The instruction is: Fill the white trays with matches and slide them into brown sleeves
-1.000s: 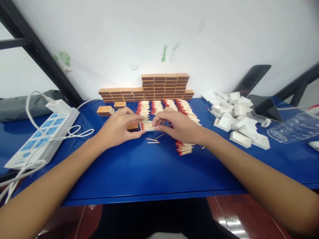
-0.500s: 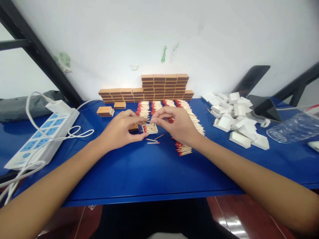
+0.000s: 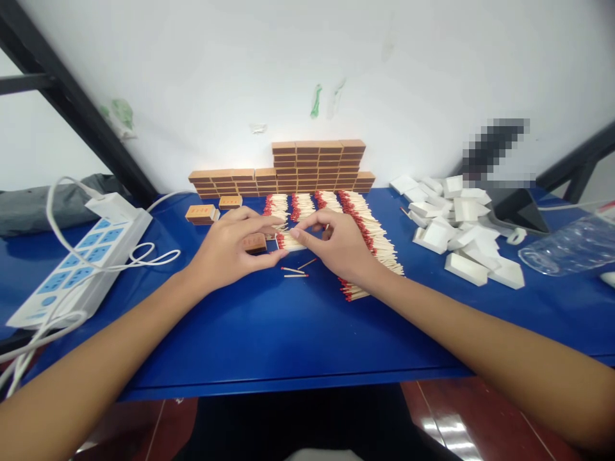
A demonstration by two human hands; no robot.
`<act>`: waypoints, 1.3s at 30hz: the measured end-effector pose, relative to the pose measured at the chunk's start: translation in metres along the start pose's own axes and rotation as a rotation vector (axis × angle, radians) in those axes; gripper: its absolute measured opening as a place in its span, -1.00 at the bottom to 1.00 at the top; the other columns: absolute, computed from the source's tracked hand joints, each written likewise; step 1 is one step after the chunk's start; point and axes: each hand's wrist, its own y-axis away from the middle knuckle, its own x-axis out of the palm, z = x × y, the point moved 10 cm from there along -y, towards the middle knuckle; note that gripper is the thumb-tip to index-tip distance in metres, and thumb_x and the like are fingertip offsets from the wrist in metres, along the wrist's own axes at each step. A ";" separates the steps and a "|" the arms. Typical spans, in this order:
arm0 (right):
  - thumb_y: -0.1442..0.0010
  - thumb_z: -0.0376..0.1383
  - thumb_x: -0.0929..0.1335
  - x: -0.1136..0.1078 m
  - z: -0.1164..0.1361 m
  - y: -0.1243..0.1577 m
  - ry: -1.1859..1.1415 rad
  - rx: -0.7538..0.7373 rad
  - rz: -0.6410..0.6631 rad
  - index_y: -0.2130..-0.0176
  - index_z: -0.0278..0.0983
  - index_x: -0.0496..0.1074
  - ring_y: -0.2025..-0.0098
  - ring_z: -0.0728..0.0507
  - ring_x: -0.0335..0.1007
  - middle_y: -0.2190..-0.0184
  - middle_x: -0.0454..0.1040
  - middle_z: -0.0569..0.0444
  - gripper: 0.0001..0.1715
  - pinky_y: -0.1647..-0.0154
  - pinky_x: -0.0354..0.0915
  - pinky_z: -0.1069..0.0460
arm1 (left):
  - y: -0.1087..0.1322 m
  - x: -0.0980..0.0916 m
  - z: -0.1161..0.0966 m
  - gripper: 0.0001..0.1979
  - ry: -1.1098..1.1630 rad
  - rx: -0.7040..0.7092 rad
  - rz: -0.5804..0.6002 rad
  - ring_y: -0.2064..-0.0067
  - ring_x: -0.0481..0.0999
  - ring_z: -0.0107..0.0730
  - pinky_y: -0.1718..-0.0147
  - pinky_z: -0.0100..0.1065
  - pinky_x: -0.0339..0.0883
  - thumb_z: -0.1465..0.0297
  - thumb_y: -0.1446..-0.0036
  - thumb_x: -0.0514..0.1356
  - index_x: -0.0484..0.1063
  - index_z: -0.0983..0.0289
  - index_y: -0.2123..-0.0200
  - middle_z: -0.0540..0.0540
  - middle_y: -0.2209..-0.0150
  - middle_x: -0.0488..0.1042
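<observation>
A small white matchbox tray [image 3: 291, 248] holds matches [image 3: 287, 240], their red heads lined up at its left end. My left hand [image 3: 230, 246] curves around that end, thumb at the near side and forefinger at the far side. A brown matchbox sleeve [image 3: 254, 242] lies under its arched palm. Over the tray's right part, my right hand [image 3: 343, 243] has thumb and forefinger closed together on the matches; the exact contact is partly hidden. Several loose matches [image 3: 294, 271] lie on the blue table just in front of the tray.
Matchboxes [image 3: 317, 169] are stacked along the wall, with two more [image 3: 202, 214] at left. Rows of matches [image 3: 369, 230] lie behind and beside my right hand. White trays [image 3: 456, 218] are heaped at right near a plastic bottle [image 3: 571, 246]. A power strip [image 3: 81, 269] with cables stands left.
Matches in the tray lay mixed and now lie more evenly, heads to the left. My right fingers have shifted slightly over them. More of the brown sleeve shows beside my left hand.
</observation>
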 end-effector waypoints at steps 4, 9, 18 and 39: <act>-0.28 -0.19 0.49 -0.003 0.002 -0.002 0.032 -0.026 0.006 0.27 -0.23 0.62 0.24 -0.12 0.40 0.27 0.64 0.03 -0.84 0.21 0.29 -0.04 | -0.001 0.002 0.004 -0.67 -0.014 -0.045 0.049 0.14 0.58 -0.23 0.12 -0.21 0.47 0.25 -0.19 0.47 0.69 0.17 -0.01 0.10 0.20 0.64; -0.28 -0.24 0.46 -0.013 0.016 -0.008 0.169 -0.166 0.072 0.28 -0.24 0.58 0.28 -0.11 0.38 0.28 0.59 0.03 -0.88 0.26 0.27 -0.03 | -0.003 0.007 0.000 -0.76 0.025 -0.030 0.106 0.13 0.57 -0.21 0.10 -0.17 0.48 0.23 -0.24 0.43 0.71 0.14 0.05 0.09 0.22 0.68; -0.26 -0.34 0.46 0.013 0.017 0.009 0.348 -0.289 0.577 0.27 -0.22 0.60 0.25 -0.11 0.40 0.29 0.56 0.06 -0.95 0.21 0.27 -0.02 | -0.001 0.011 0.004 -0.75 0.003 -0.022 0.151 0.12 0.58 -0.21 0.14 -0.21 0.46 0.24 -0.24 0.43 0.71 0.17 0.04 0.10 0.22 0.68; -0.42 -0.32 0.30 0.005 0.019 0.002 0.227 -0.188 0.473 -0.08 -0.18 0.52 0.41 -0.06 0.24 0.40 0.42 0.17 -0.70 0.35 0.17 0.01 | 0.003 0.029 0.002 -0.60 -0.029 0.019 0.354 0.07 0.52 -0.12 0.07 -0.15 0.45 0.26 -0.26 0.37 0.64 0.19 -0.15 0.15 0.16 0.66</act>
